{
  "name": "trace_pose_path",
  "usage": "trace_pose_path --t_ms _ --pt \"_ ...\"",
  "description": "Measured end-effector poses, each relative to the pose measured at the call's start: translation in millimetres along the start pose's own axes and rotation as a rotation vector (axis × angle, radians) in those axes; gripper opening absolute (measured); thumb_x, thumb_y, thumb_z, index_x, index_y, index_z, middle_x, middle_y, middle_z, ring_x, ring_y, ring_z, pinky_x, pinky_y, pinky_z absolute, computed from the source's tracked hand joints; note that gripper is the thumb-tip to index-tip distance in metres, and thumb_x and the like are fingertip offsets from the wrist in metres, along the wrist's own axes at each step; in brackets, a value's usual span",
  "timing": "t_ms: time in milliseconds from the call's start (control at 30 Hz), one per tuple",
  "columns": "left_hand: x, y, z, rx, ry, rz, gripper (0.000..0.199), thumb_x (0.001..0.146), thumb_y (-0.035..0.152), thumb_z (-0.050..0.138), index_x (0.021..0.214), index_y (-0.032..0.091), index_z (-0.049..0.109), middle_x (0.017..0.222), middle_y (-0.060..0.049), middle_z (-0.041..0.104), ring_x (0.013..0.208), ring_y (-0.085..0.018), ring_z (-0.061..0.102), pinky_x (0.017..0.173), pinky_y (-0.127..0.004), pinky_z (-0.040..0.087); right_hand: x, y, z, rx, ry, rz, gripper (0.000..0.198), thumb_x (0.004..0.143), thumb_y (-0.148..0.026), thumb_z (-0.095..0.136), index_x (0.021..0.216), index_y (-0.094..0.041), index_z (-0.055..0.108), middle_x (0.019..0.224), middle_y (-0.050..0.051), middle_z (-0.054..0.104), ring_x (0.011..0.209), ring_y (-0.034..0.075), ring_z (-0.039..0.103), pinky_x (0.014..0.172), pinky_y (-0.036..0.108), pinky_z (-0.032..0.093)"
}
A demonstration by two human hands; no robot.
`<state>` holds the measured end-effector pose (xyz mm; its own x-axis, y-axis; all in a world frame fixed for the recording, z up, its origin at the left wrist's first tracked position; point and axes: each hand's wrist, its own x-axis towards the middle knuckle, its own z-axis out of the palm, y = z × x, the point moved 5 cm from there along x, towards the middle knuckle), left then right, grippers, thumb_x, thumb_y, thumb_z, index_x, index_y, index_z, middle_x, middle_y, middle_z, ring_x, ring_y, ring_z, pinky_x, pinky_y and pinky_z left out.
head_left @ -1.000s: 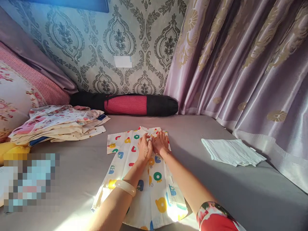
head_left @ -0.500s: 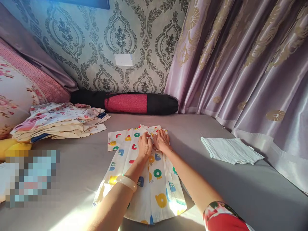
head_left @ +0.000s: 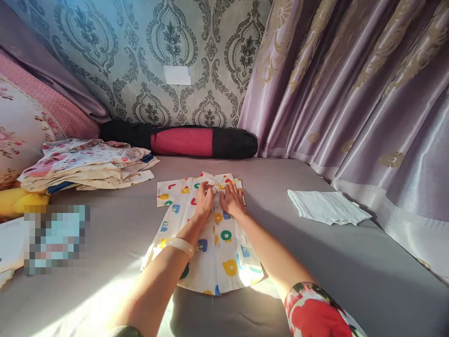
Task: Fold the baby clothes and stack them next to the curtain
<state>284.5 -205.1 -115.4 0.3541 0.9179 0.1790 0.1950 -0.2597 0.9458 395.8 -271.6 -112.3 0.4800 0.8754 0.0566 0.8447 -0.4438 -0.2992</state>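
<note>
A white short-sleeved child's shirt (head_left: 196, 224) with colourful letter-like prints lies front up on the grey sheet, its collar pointing away from me. My left hand (head_left: 205, 199) is at the upper front, just below the collar, with bent fingers drawn together on the cloth. Beside it, my right hand (head_left: 232, 199) rests on the other side of the front opening, fingers stretched out over the fabric near the shoulder. The left sleeve lies spread out; my right hand and forearm partly cover the other side. A pale bangle (head_left: 180, 245) circles my left wrist.
A pile of folded clothes (head_left: 91, 164) sits at the left, near a yellow item (head_left: 24, 202) and a blurred-out pale blue item (head_left: 61, 238). At the right lies a folded white garment (head_left: 328, 207). A black-and-red long bag (head_left: 182, 141) lines the wall beside curtains (head_left: 333, 84).
The view has tilted slightly downward, so everything sits higher in the picture. My hands stay at the shirt's upper front, a little farther apart, and the left fingers have drawn back from the middle.
</note>
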Motion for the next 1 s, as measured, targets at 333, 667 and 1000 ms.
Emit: trace_pose_path --t_ms 333,667,1000 --pt "-49 3 -68 0.580 -0.429 0.220 0.042 0.085 0.032 0.045 0.125 0.019 0.050 0.131 -0.013 0.054 0.125 -0.027 0.047 0.103 -0.043 0.040 -49 10 -14 -0.011 -0.099 -0.116 0.061 0.100 -0.041 0.019 0.153 -0.010 0.025 0.162 0.011 0.017 0.149 0.023 0.012 0.120 0.043 0.009" --pt "-96 -13 -106 1.055 -0.381 0.180 0.058 0.096 0.048 0.031 0.142 0.013 0.041 0.154 -0.017 0.034 0.144 -0.031 0.026 0.115 -0.052 0.024 -63 13 -5 -0.136 -0.047 -0.141 0.062 0.101 -0.044 0.016 0.153 -0.012 0.028 0.160 0.010 0.022 0.148 0.023 0.017 0.120 0.044 0.011" --pt "-101 -20 -106 1.043 -0.371 0.178 0.063 0.098 0.049 0.026 0.150 0.013 0.034 0.158 -0.013 0.026 0.148 -0.029 0.019 0.118 -0.051 0.019 -61 7 -14 -0.167 -0.046 -0.151 0.057 0.102 -0.041 0.022 0.148 -0.012 0.037 0.156 0.013 0.032 0.144 0.026 0.026 0.116 0.047 0.019"
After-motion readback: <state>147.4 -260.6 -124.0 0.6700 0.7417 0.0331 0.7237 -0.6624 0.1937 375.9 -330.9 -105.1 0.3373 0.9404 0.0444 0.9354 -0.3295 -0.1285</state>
